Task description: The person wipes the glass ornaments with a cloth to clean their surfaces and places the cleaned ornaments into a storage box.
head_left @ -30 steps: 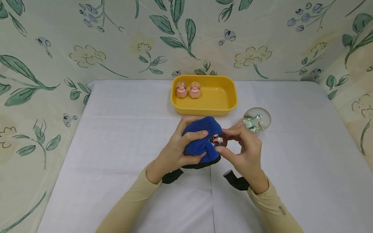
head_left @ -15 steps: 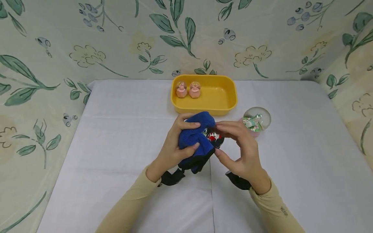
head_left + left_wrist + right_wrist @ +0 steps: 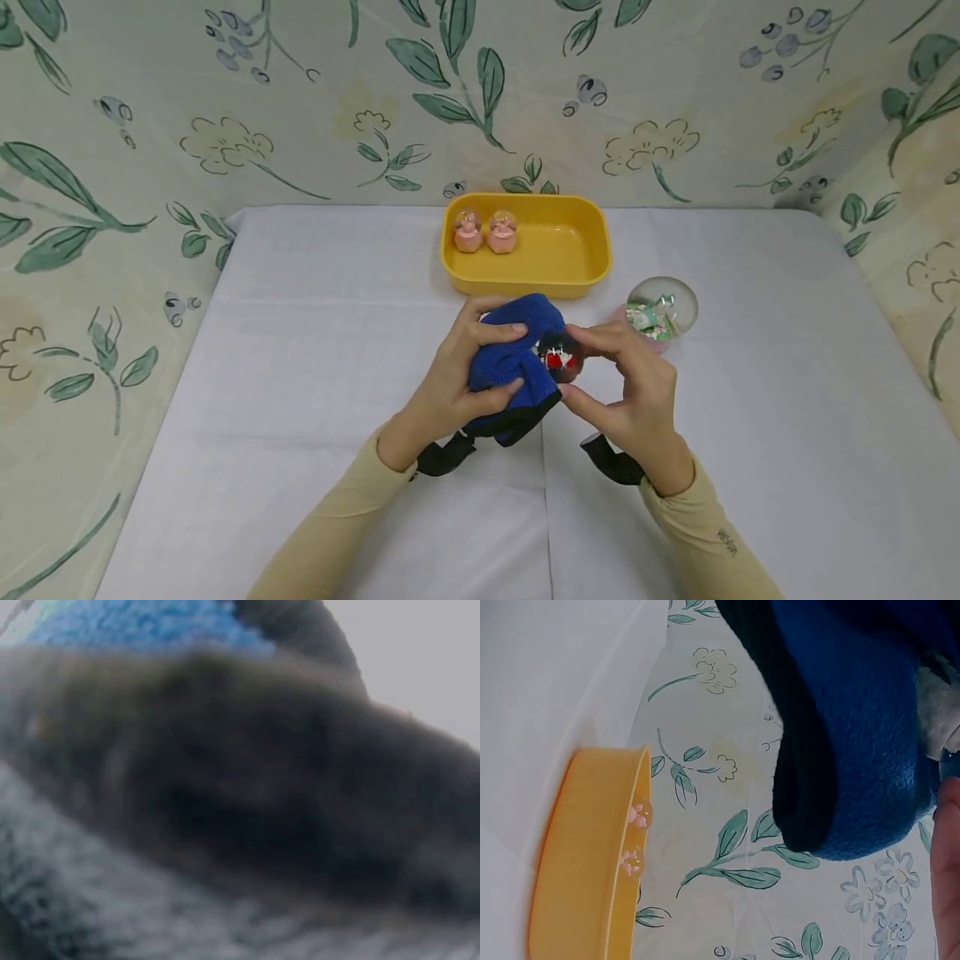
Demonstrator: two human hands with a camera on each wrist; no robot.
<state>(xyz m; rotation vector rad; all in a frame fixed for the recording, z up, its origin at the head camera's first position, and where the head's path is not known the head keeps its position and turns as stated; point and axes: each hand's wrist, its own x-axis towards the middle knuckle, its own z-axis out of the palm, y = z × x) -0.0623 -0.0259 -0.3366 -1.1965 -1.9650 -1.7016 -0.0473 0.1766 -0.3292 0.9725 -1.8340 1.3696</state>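
Note:
My left hand (image 3: 442, 387) holds a fuzzy blue cloth (image 3: 498, 360) with a black border, bunched around a small snow globe (image 3: 564, 360). The globe's clear dome, with a red and white figure inside, pokes out of the cloth to the right; its base is hidden in the folds. My right hand (image 3: 643, 387) pinches the dome between forefinger and thumb. Blue cloth (image 3: 870, 757) also fills the upper right of the right wrist view, beside a finger (image 3: 946, 862). In the left wrist view a blurred dark shape hides most of the work below the cloth (image 3: 142, 626).
Behind the hands stands a yellow tray (image 3: 525, 283), two small pink snow globes at its left end. A larger snow globe (image 3: 660, 310) with a pink base lies tilted just right of the tray, close to my right hand. White cloth (image 3: 300, 350) covers the table.
Both hands shifted slightly left and then back right with the cloth and globe. The cloth has turned, its black border now lower, and more of the dome shows.

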